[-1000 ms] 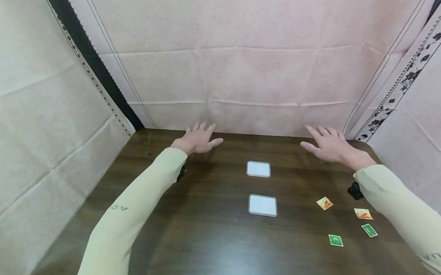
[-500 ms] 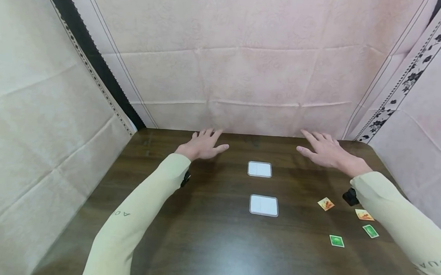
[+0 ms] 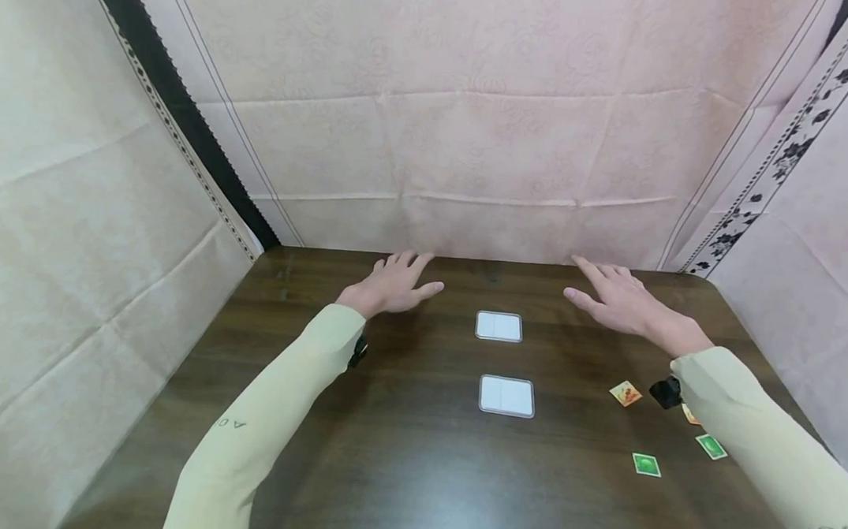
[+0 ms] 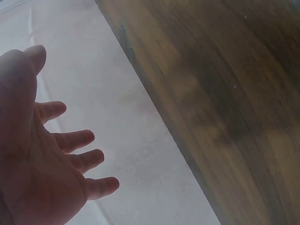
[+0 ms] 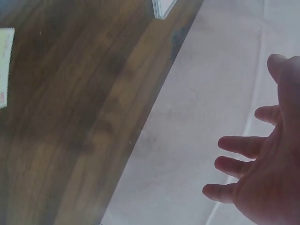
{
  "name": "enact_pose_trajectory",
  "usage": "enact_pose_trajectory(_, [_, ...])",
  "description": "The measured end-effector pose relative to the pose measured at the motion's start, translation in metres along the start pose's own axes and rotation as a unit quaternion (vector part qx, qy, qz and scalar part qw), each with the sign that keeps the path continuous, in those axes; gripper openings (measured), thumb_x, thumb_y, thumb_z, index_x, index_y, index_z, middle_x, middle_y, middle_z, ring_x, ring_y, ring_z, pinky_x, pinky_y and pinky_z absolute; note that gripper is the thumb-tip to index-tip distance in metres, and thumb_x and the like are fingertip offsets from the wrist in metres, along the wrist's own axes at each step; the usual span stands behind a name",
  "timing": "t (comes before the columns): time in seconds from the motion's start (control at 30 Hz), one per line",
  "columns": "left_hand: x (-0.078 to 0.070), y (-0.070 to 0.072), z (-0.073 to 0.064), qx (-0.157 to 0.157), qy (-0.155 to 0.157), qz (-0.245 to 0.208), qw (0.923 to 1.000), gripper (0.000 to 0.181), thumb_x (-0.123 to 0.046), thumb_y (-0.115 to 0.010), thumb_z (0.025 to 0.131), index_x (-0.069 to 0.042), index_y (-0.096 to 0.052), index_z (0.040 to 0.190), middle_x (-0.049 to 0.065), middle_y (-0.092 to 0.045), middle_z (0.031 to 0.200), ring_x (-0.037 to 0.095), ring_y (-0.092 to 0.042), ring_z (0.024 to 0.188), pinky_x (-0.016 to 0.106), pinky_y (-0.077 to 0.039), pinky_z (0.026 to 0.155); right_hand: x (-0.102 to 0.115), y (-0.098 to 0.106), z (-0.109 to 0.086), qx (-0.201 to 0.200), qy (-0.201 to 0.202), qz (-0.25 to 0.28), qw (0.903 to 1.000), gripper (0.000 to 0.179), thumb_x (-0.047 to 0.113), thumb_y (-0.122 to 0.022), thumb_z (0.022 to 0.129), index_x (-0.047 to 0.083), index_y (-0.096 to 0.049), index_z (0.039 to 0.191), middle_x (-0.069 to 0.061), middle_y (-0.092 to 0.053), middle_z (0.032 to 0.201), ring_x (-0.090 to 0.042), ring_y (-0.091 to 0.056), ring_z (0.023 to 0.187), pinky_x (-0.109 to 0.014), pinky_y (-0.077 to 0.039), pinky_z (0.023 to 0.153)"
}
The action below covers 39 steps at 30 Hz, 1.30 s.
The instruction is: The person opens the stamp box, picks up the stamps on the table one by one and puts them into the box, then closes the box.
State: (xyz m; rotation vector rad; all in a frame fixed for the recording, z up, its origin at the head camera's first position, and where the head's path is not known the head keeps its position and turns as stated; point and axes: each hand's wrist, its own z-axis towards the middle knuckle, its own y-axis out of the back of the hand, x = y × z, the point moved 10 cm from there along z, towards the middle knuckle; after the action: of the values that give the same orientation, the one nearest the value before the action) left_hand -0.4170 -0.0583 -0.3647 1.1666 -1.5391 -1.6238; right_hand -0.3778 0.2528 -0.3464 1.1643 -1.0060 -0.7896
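Observation:
My left hand [image 3: 389, 285] is held over the far left part of the dark wooden table [image 3: 387, 452], fingers spread and nothing in it. Across from it, my right hand [image 3: 623, 303] hovers above the far right part, likewise holding nothing. Between and nearer than the hands lie two white rectangular cases with clear rims, a far one [image 3: 499, 326] and a near one [image 3: 507, 396]. On the right are small stamp-like pieces: an orange one [image 3: 626, 393], a green one [image 3: 646, 464] and another green one [image 3: 711, 447]. A second orange piece [image 3: 690, 415] is mostly hidden by the right sleeve.
Pale cloth hangs behind the table [image 3: 486, 141], on the left [image 3: 96, 282] and on the right [image 3: 822, 258]. A dark strip [image 3: 189, 120] shows between the left and back cloths. A black wrist device [image 3: 667, 392] sits under the right cuff.
Both hands have moved inward and slightly toward me, the left going right and the right going left. The right sleeve now covers most of one orange piece.

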Motion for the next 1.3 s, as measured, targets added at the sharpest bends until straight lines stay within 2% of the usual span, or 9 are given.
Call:
enact_pose_trajectory(0.2, [-0.012,-0.008,-0.005,0.0,-0.021,-0.024,0.9995,0.075,-0.065,-0.033,0.098,-0.022,-0.018,0.157,0.012,-0.023,0.161,0.035,-0.02,0.149,0.061,-0.018,0.117,0.004,-0.005,-0.005,-0.015,0.002,0.026,0.9995,0.073,0.052,-0.044,0.1,0.009,-0.022,0.156,-0.028,-0.033,0.154,-0.053,-0.024,0.14,-0.068,-0.021,0.108])
enact_pose_trajectory(0.37, [-0.017,-0.017,-0.007,0.006,-0.026,-0.023,0.9994,0.075,-0.065,-0.033,0.098,-0.022,-0.018,0.157,0.013,-0.023,0.161,0.034,-0.019,0.15,0.06,-0.018,0.117,0.01,-0.013,-0.009,-0.001,0.005,0.038,0.9993,0.074,0.054,-0.043,0.1,0.013,-0.019,0.157,-0.029,-0.031,0.154,-0.054,-0.022,0.14,-0.07,-0.02,0.107])
enact_pose_trajectory(0.5, [-0.019,-0.018,-0.008,0.001,-0.028,-0.024,0.9993,0.074,-0.065,-0.034,0.098,-0.022,-0.019,0.157,0.013,-0.023,0.161,0.034,-0.019,0.15,0.06,-0.018,0.117,0.012,-0.018,-0.012,0.008,0.005,0.043,0.999,0.075,0.055,-0.041,0.101,0.013,-0.017,0.158,-0.03,-0.029,0.154,-0.054,-0.02,0.141,-0.071,-0.019,0.107])
enact_pose_trajectory(0.77, [-0.025,-0.02,-0.012,-0.003,-0.031,-0.031,0.999,0.074,-0.063,-0.035,0.099,-0.021,-0.018,0.157,0.013,-0.023,0.161,0.034,-0.018,0.15,0.059,-0.018,0.118,0.013,-0.024,-0.021,-0.004,-0.007,0.072,0.9974,0.076,0.057,-0.046,0.098,0.014,-0.022,0.156,-0.025,-0.032,0.155,-0.048,-0.022,0.143,-0.069,-0.024,0.108])
enact_pose_trajectory(1.3, [-0.041,-0.03,-0.016,-0.007,-0.051,-0.052,0.9973,0.073,-0.061,-0.038,0.099,-0.023,-0.019,0.157,0.012,-0.027,0.16,0.032,-0.024,0.149,0.059,-0.02,0.117,0.03,-0.039,-0.032,-0.003,0.021,0.098,0.9949,0.077,0.054,-0.05,0.098,0.011,-0.023,0.155,-0.024,-0.035,0.154,-0.046,-0.029,0.14,-0.065,-0.028,0.108])
